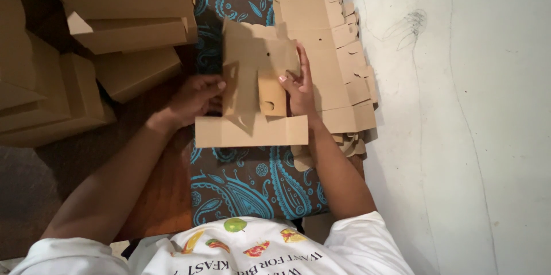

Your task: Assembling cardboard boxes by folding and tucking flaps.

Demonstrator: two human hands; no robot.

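Gripping a half-folded die-cut cardboard box blank [252, 88], the left hand [195, 98] pinches its left flap while the right hand [299, 88] clamps the right panel, thumb in front. It hangs over the blue paisley cloth [247, 180], just left of the stack of flat blanks [338, 57], with finished boxes [123, 0] farther left. Light, stiff, easily creased, it seems best held near the fold lines.
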